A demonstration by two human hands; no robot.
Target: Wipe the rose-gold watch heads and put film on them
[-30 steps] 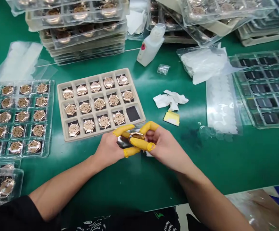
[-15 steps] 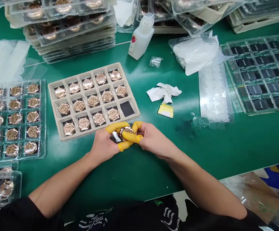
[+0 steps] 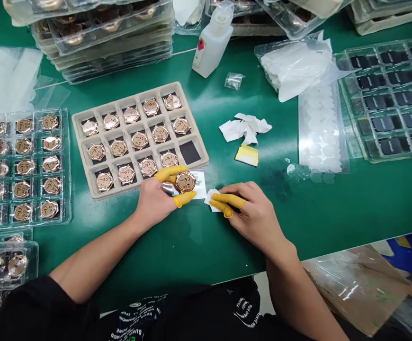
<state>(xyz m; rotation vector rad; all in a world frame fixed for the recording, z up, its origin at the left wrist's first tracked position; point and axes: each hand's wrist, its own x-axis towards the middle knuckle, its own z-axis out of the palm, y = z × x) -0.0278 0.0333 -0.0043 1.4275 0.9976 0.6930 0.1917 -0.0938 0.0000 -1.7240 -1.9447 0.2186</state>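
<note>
The rose-gold watch case (image 3: 185,182) lies marked side up in the person's left hand (image 3: 152,201), just beside the front edge of a beige compartment tray (image 3: 85,124). The left grip is closed on the case, with yellow finger cots (image 3: 168,173) on the fingers around it, and a shiny silver film (image 3: 199,183) sticks out from under it. The right hand (image 3: 252,215) is near the left, its grip closed in a pinch on a small white wipe (image 3: 211,199) that sits just beside the film. The tray holds rows of similar watch cases in dark-lined cells, and one cell shows only a black pad (image 3: 190,152). Around it on the green worktop (image 3: 298,222) are a clear blister tray of watch cases (image 3: 24,166), crumpled white paper (image 3: 245,128), a yellow-and-white pad (image 3: 246,155), a white plastic bottle (image 3: 213,42), stacked trays (image 3: 103,33) and a clear tray of dark rectangular pieces (image 3: 387,99).
</note>
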